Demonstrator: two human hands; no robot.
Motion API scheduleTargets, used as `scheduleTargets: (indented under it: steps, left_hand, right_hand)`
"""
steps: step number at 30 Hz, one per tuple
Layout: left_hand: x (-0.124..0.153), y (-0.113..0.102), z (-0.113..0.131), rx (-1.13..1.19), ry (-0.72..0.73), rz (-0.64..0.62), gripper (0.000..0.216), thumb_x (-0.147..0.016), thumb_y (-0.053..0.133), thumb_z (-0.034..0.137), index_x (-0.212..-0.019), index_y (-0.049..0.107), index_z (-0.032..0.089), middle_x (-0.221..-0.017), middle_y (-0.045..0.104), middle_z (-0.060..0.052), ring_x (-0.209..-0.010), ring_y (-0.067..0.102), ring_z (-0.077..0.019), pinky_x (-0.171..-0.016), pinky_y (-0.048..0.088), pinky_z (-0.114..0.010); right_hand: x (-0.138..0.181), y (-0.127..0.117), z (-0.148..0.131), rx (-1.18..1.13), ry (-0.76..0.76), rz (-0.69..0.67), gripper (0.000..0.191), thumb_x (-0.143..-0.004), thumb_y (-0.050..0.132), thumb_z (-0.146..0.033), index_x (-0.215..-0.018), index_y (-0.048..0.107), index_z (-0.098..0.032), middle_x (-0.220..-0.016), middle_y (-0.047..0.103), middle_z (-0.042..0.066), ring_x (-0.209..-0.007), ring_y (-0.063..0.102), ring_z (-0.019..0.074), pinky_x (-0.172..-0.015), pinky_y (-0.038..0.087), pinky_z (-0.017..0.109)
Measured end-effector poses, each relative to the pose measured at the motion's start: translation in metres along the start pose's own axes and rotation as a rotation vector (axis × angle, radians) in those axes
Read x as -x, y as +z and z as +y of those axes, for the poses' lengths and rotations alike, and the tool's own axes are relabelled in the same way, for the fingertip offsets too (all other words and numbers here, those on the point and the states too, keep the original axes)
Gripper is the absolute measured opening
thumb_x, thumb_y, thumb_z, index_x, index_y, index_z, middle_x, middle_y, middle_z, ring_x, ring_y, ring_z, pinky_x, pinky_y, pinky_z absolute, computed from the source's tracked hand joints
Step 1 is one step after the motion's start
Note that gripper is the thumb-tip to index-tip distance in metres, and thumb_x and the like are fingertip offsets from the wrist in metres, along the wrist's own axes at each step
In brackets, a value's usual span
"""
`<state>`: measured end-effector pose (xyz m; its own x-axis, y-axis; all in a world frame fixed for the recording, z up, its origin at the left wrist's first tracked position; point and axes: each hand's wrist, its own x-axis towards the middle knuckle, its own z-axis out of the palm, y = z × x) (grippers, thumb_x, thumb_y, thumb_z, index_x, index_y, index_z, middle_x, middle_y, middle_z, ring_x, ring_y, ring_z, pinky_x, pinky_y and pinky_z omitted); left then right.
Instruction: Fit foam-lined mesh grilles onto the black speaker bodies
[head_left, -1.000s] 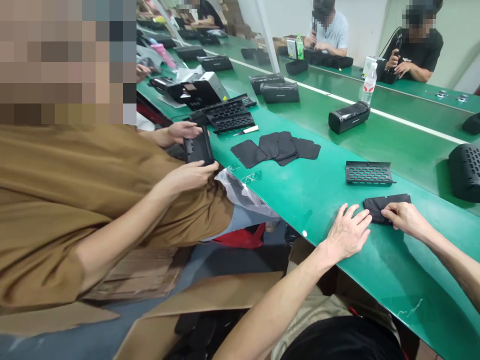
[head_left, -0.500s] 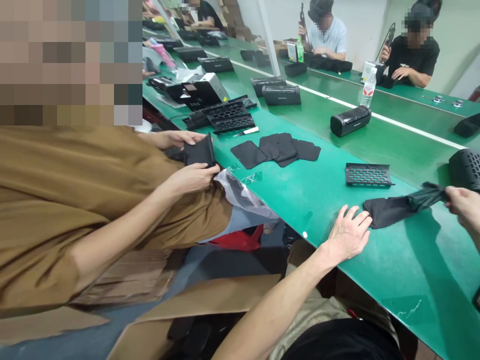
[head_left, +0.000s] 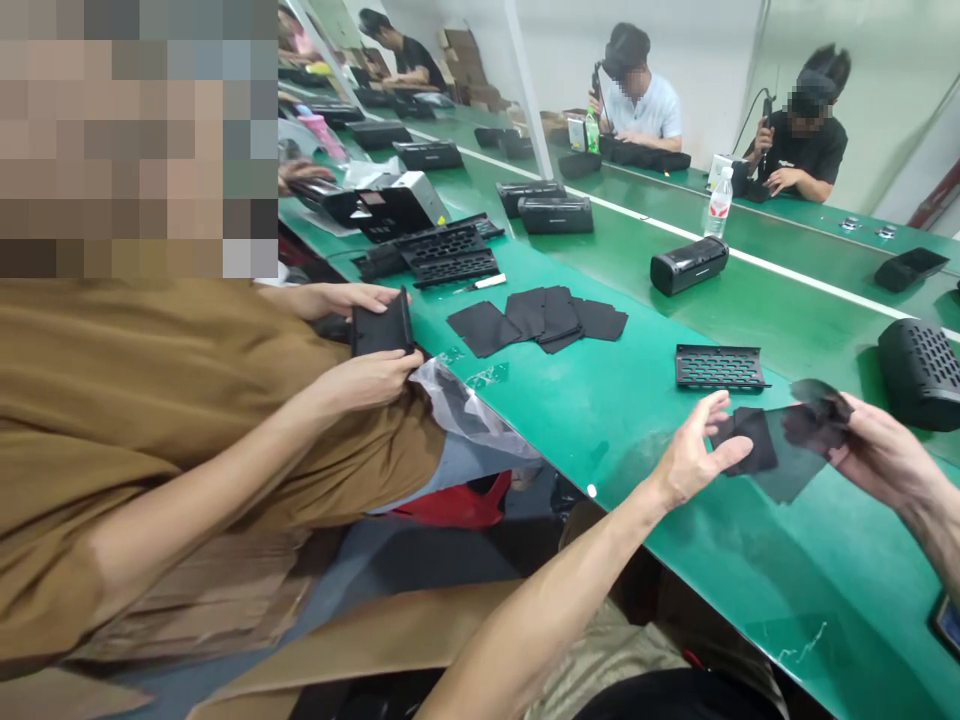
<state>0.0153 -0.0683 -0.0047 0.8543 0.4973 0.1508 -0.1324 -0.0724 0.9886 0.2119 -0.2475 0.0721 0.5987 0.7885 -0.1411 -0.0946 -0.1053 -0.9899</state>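
Observation:
My left hand (head_left: 697, 450) is at the table's near edge, fingers and thumb apart, beside a small black sheet (head_left: 754, 440). Its thumb overlaps the sheet's edge in this view, though no grip shows. My right hand (head_left: 881, 450) pinches a bunched, thin dark see-through sheet (head_left: 817, 415), part of which spreads down toward the black sheet. Just beyond my hands lies a black slotted speaker grille panel (head_left: 718, 368). A pile of flat black sheets (head_left: 544, 315) rests farther left on the green table (head_left: 600, 400).
At my left, a co-worker in a brown shirt (head_left: 187, 420) holds a black panel (head_left: 381, 325). Black speaker housings (head_left: 690, 265) and a water bottle (head_left: 720, 203) stand along the table's middle. A perforated black housing (head_left: 922, 372) sits at right. Co-workers sit across the table.
My left hand has lifted off the black sheet, its fingers now apart. My right hand has drawn in to the left, and the dark sheet hangs more spread out.

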Motion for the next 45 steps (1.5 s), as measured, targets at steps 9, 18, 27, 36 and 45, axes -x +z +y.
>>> scheduleTargets:
  steps: [9, 18, 27, 36, 45]
  left_hand:
    - [-0.014, -0.018, 0.018, 0.228, -0.221, -0.072, 0.045, -0.071, 0.091, 0.051, -0.088, 0.075, 0.014, -0.077, 0.071, -0.001, -0.069, 0.061, -0.0124, -0.070, 0.048, -0.026]
    - [-0.060, -0.048, 0.033, -0.134, -0.213, -0.194, 0.025, -0.082, 0.071, 0.041, -0.084, 0.073, 0.015, -0.069, 0.063, 0.002, -0.063, 0.053, -0.0112, -0.060, 0.039, -0.024]
    - [-0.146, -0.074, 0.022, -1.138, -0.092, -0.116, 0.018, -0.097, 0.065, 0.032, -0.107, 0.079, 0.025, -0.100, 0.081, -0.005, -0.098, 0.073, -0.0266, -0.086, 0.051, -0.036]
    - [-0.153, -0.095, -0.015, -1.068, -0.149, 0.022, 0.032, -0.094, 0.073, 0.038, -0.123, 0.074, 0.024, -0.129, 0.069, -0.010, -0.126, 0.063, -0.0314, -0.101, 0.054, -0.043]
    - [-0.126, -0.106, 0.007, -0.326, -0.295, 0.038, 0.020, -0.091, 0.073, 0.039, -0.091, 0.063, 0.020, -0.071, 0.066, 0.003, -0.059, 0.060, -0.0130, -0.059, 0.049, -0.025]
  right_hand:
    - [-0.016, 0.037, 0.028, -0.389, 0.279, -0.210, 0.048, -0.088, 0.078, -0.070, -0.102, 0.074, -0.025, -0.103, 0.081, 0.009, -0.094, 0.077, 0.0316, -0.089, 0.062, 0.048]
    - [-0.050, 0.039, 0.027, 0.275, 0.148, -0.135, 0.064, -0.065, 0.094, -0.062, -0.111, 0.076, -0.021, -0.094, 0.077, 0.007, -0.070, 0.065, 0.0202, -0.057, 0.045, 0.029]
    - [-0.167, 0.019, 0.025, 0.796, 0.010, 0.012, 0.028, -0.076, 0.072, -0.050, -0.075, 0.074, -0.022, -0.069, 0.069, 0.004, -0.066, 0.059, 0.0214, -0.061, 0.038, 0.033]
    - [-0.194, -0.003, 0.043, 0.971, 0.000, 0.099, 0.043, -0.074, 0.079, -0.054, -0.104, 0.073, -0.024, -0.093, 0.074, 0.008, -0.082, 0.066, 0.0302, -0.069, 0.043, 0.037]
    - [-0.162, 0.018, 0.013, 0.578, 0.049, -0.099, 0.045, -0.079, 0.069, -0.066, -0.094, 0.063, -0.024, -0.080, 0.069, 0.003, -0.069, 0.060, 0.0205, -0.064, 0.047, 0.033]
